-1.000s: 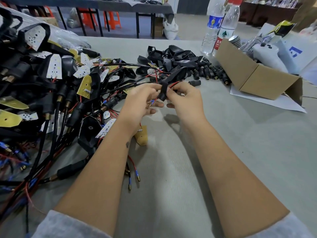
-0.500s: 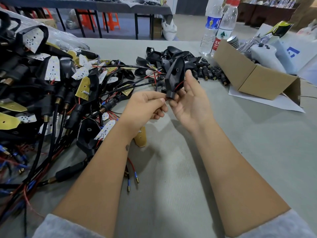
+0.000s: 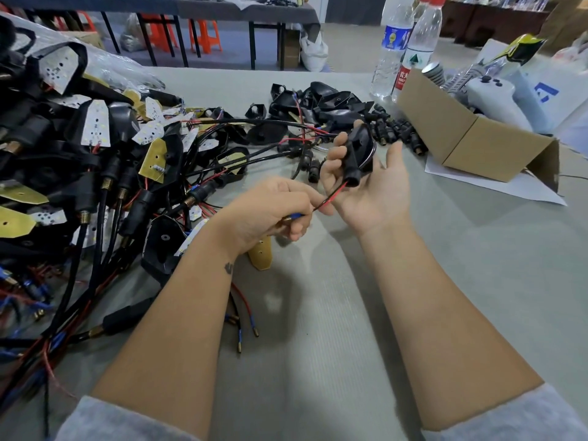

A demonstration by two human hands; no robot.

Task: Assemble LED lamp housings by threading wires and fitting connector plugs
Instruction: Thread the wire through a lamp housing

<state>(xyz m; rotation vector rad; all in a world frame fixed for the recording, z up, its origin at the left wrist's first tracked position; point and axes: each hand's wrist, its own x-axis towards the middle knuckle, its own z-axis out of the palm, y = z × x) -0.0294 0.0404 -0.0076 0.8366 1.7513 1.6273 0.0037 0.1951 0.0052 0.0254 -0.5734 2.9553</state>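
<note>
Head view: nearest, the left hand [image 3: 273, 208] pinches the red and black wires [image 3: 329, 196] coming out of the housing [image 3: 358, 154] gripped in the right hand [image 3: 369, 183]. Threading looks done here; a connector plug [image 3: 416, 144] remains. Beyond, a heap of assemblies [image 3: 95, 160] crowds the tabletop [image 3: 477, 265].

Grey table [image 3: 334, 345], dark tables behind [image 3: 197, 7], orange stools [image 3: 203, 35], grey floor [image 3: 350, 49]

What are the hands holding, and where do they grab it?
Right hand holds the black lamp housing around its neck. Left hand pinches the red and black wires near their ends.
</note>
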